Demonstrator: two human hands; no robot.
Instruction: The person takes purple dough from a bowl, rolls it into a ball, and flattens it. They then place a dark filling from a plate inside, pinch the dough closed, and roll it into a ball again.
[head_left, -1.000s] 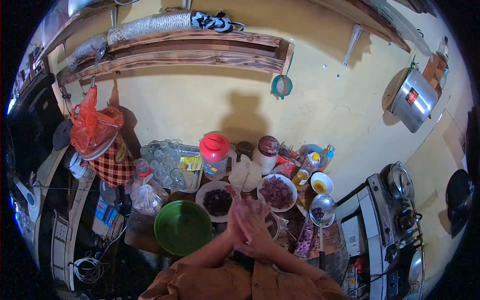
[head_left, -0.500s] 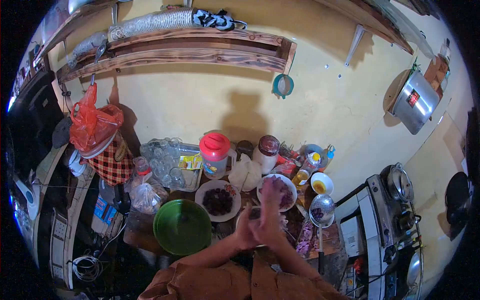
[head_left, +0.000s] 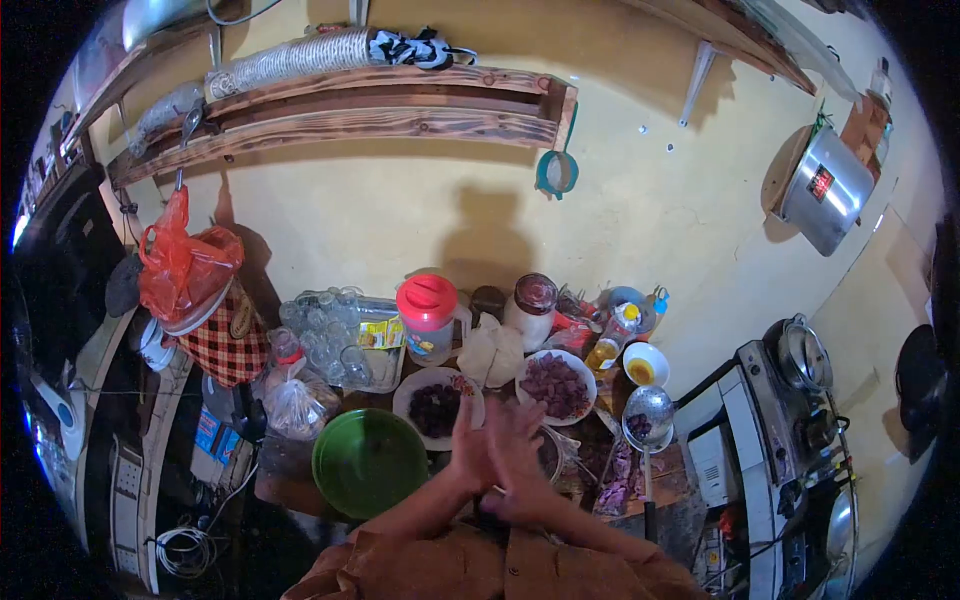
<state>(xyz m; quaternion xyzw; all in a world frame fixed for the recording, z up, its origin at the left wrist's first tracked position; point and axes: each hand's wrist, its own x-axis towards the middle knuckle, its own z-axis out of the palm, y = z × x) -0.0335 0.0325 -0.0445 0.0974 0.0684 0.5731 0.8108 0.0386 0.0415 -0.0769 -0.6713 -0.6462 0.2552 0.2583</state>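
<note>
My left hand [head_left: 468,450] and my right hand [head_left: 516,455] are pressed or held close together, palm toward palm, above the near middle of the table. Fingers on both hands stretch upward, somewhat blurred, and I see nothing held in either. Just beyond my left hand is a plate of dark purple pieces [head_left: 437,408]. A plate of lighter purple chunks [head_left: 555,387] lies beyond my right hand. Partly hidden behind my right hand is a round container [head_left: 552,455]. Left of my hands stands a green basin [head_left: 369,463].
A skimmer [head_left: 648,415] rests over a bowl on the right, near purple peelings [head_left: 613,485]. Behind are a red-lidded pitcher [head_left: 428,318], a jar [head_left: 534,310], an oil bottle [head_left: 612,340] and a tray of glasses [head_left: 382,372]. A stove [head_left: 765,400] stands at right.
My hands have moved slightly left and shifted against each other; the right fingers have come down off the plate of lighter chunks, which now shows fully. The view has shifted slightly.
</note>
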